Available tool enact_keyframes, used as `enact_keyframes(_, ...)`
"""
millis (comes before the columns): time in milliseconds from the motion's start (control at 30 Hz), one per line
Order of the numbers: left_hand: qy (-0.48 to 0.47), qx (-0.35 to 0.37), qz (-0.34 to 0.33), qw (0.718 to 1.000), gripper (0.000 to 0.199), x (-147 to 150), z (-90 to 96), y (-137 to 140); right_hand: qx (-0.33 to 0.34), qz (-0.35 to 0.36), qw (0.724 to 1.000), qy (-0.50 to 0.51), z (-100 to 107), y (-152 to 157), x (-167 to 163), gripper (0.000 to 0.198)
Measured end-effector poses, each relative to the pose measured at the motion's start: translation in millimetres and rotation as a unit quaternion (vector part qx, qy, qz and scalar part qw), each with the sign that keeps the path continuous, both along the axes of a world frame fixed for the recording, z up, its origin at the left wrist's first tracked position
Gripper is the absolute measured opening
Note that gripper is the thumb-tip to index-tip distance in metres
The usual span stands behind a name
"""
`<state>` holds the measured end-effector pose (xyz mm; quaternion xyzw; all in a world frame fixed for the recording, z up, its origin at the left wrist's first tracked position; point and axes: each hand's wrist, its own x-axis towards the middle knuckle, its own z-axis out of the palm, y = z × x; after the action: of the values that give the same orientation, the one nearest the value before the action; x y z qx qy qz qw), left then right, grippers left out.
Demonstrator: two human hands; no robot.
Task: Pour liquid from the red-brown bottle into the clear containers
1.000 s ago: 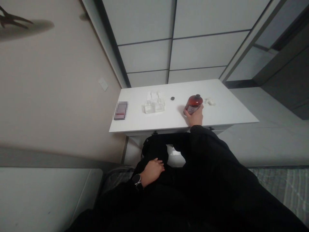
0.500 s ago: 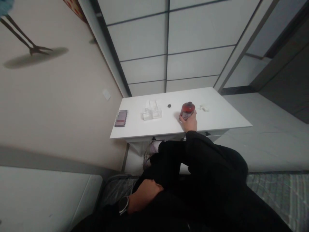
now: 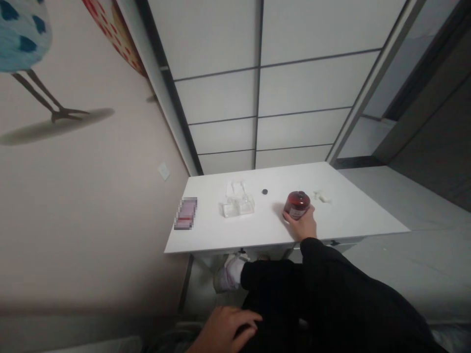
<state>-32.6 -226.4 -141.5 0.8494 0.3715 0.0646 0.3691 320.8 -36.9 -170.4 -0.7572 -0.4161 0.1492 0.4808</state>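
My right hand (image 3: 302,224) is wrapped round a reddish-brown bottle (image 3: 299,200) with a pale label, near the front edge of the white table (image 3: 206,235). The bottle looks upright and shows no cap on top. Beyond it to the left lies a small dark round cap (image 3: 265,191). My left hand (image 3: 230,327) is over my lap, below the table edge, fingers stretched out and thumb apart, holding nothing.
A clear plastic box (image 3: 238,207) with compartments stands left of the bottle, small white pieces behind it. White crumpled scraps (image 3: 323,197) lie right of the bottle. A pixelated flat pinkish item (image 3: 186,214) lies at the left edge, near the wall (image 3: 121,211).
The view has tilted upward, so the table sits lower in it. My left hand has gone from curled on my lap to fingers spread. My right hand still grips the bottle.
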Motion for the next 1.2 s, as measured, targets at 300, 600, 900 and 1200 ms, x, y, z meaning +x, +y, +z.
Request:
enact_keyframes(300, -0.092, 0.209, 0.159, 0.96, 0.061, -6.4, 66.0, 238.3, 0.019, -0.034, 0.999, 0.03, 5.0, 16.2, -10.9, 0.1)
enact_keyframes(600, -0.081, 0.145, 0.107, 0.98, 0.103, 29.5, 43.1, 309.8, 0.113, 0.13, 0.983, -0.064, 45.3, 65.1, -11.2, 0.09)
enact_keyframes(900, -0.13, 0.155, 0.105, 0.974, 0.101, 36.9, 31.3, 320.8, 0.135, 0.154, 0.964, -0.168, 33.3, 81.5, -15.3, 0.079)
enact_keyframes(1200, -0.142, 0.148, 0.096, 0.974, 0.105, 40.6, 28.1, 319.0, 0.158, 0.187, 0.924, -0.293, 30.3, 72.7, -7.6, 0.07)
